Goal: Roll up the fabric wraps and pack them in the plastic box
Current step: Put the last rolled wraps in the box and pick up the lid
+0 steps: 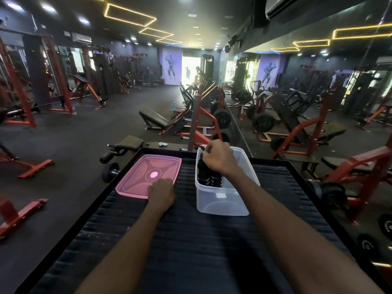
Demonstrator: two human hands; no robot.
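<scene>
A clear plastic box [222, 202] stands on the black ribbed platform [191, 240]. Rolled black fabric wraps with white stripes [209, 177] stand upright in its far left part. My right hand [218, 158] is over the box's far end, fingers curled round a black wrap [202, 152] at the rim. The pink lid [148, 175] lies flat to the left of the box. My left hand [161, 193] rests on the lid's near right corner with its fingers curled; whether it holds the lid cannot be told.
The platform has a raised black rim. Beyond it stand a black padded bench [152, 118], red machine frames [203, 122] and weight plates [263, 122]. A dumbbell [111, 171] lies on the floor at the left. A mirror wall [318, 92] runs along the right.
</scene>
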